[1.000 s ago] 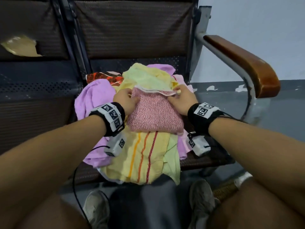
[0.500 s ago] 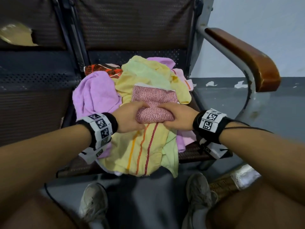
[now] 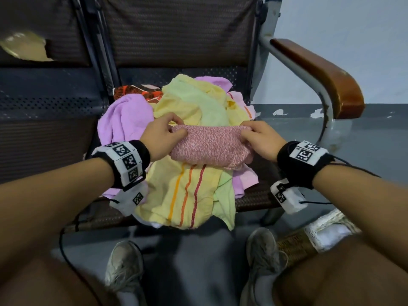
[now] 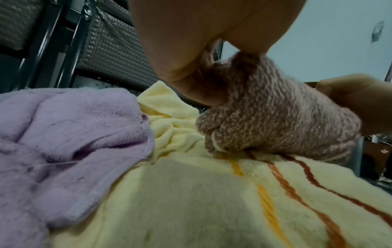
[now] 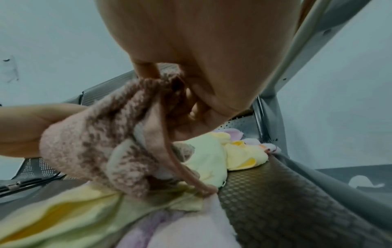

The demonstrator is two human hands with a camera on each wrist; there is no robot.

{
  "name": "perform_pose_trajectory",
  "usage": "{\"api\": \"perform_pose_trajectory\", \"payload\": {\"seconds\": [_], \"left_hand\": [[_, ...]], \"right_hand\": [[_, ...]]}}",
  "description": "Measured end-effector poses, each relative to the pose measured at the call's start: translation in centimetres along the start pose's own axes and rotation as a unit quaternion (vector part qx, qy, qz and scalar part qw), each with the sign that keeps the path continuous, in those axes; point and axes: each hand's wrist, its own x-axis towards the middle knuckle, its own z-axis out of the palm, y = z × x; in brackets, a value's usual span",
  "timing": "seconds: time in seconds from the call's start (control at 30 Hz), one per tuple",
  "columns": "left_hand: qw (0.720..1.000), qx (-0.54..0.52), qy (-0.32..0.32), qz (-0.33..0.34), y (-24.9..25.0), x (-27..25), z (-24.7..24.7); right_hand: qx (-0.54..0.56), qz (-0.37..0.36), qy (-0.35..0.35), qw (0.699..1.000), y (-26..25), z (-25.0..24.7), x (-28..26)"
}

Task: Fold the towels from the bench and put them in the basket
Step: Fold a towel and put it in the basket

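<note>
We sit facing the dark perforated-metal bench (image 3: 254,202), and most of the job lies ahead of us, as far as we can judge. The heap of loose towels (image 3: 176,133) covers the middle of the seat, none of them folded. Largest in it is the pale yellow terry towel with orange and red stripes (image 3: 185,195), which spills over the near edge of the seat. Left of it lies the crumpled lilac towel (image 3: 123,120), and toward the far side a pale green and yellow towel (image 3: 198,100) is bunched up, with a red-and-black patterned cloth (image 3: 136,90) showing behind the lilac one.

The woven basket with a white lining (image 3: 318,235) is on the floor at the near right, beside our right shoe, and only a part of it shows. We cannot tell whether anything is in it yet.

On top of the heap rests the speckled pink knitted towel (image 3: 209,146), already doubled into a thick bundle lying left to right. Our left hand (image 3: 163,135) pinches its left end between thumb and curled fingers, and our right hand (image 3: 260,138) grips its right end the same way. In the wrist views the bundle's underside touches the striped towel.

We judge this one nearly folded, perhaps one more fold short, and not yet carried to the basket.
</note>
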Motion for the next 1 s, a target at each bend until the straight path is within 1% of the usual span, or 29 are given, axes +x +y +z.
{"api": "perform_pose_trajectory", "payload": {"seconds": [0.07,0.13,0.17,0.2,0.23,0.27,0.3,0.33,0.37,0.4,0.43,0.5,0.53,0.57,0.6,0.63,0.67,0.7,0.77,0.87,0.93,1.0], "left_hand": [[0.999,0.015,0.025,-0.04,-0.4,0.3,0.4],[0.994,0.032,0.066,-0.078,-0.6,0.5,0.7],[0.992,0.038,0.096,-0.072,-0.6,0.6,0.7],[0.991,0.044,0.118,-0.038,-0.6,0.6,0.6],[0.992,0.052,0.117,0.017,-0.5,0.5,0.5],[0.991,0.068,0.084,0.08,-0.3,0.4,0.4],[0.985,0.099,0.031,0.136,-0.1,0.2,0.4],[0.974,0.143,-0.023,0.173,-0.1,0.0,0.6],[0.961,0.189,-0.063,0.19,-0.2,-0.3,0.9],[0.953,0.224,-0.081,0.187,-0.5,-0.4,1.2],[0.953,0.236,-0.085,0.172,-0.8,-0.4,1.5],[0.96,0.229,-0.073,0.143,-1.3,-0.2,1.8],[0.961,0.232,-0.066,0.138,-1.4,0.0,1.8],[0.959,0.238,-0.059,0.139,-1.3,0.3,1.8],[0.958,0.241,-0.055,0.144,-1.1,0.5,1.9],[0.959,0.234,-0.053,0.149,-0.8,0.7,1.9],[0.963,0.216,-0.055,0.151,-0.5,0.8,1.9],[0.968,0.194,-0.06,0.149,-0.1,1.0,1.8],[0.978,0.145,-0.066,0.135,0.7,1.3,1.3],[0.993,0.05,-0.045,0.096,1.6,1.5,0.4],[0.997,-0.035,-0.025,0.06,2.1,1.2,0.1],[0.99,-0.139,-0.019,0.018,2.7,0.6,-0.2]], "right_hand": [[0.015,0.038,-0.013,0.999,0.3,0.6,0.5],[-0.034,0.07,-0.044,0.996,1.1,1.4,1.1],[-0.067,0.081,-0.051,0.993,1.5,1.8,1.4],[-0.099,0.088,-0.053,0.99,1.8,2.0,1.6],[-0.123,0.093,-0.052,0.987,2.1,2.2,1.8],[-0.142,0.098,-0.052,0.984,2.3,2.2,2.0],[-0.159,0.104,-0.053,0.98,2.5,2.2,2.1],[-0.173,0.109,-0.052,0.978,2.6,2.2,2.2],[-0.185,0.109,-0.045,0.976,2.7,2.2,2.3],[-0.194,0.101,-0.029,0.975,2.7,2.1,2.3],[-0.197,0.076,-0.003,0.978,2.5,2.0,2.3],[-0.191,-0.01,0.044,0.981,1.6,2.0,2.2],[-0.194,-0.049,0.033,0.979,1.1,2.1,2.1],[-0.207,-0.071,-0.003,0.976,0.7,2.2,1.9],[-0.226,-0.079,-0.052,0.97,0.3,2.5,1.7],[-0.247,-0.081,-0.099,0.961,0.1,2.7,1.4],[-0.26,-0.082,-0.129,0.953,0.3,2.7,1.1],[-0.267,-0.083,-0.14,0.95,0.5,2.5,0.8],[-0.265,-0.082,-0.116,0.954,0.7,1.5,0.5],[-0.238,-0.081,-0.059,0.966,0.1,-0.2,-0.1],[-0.212,-0.083,-0.054,0.972,-0.7,-0.8,-0.8],[-0.176,-0.062,-0.069,0.98,-1.5,-1.2,-1.7]]}}
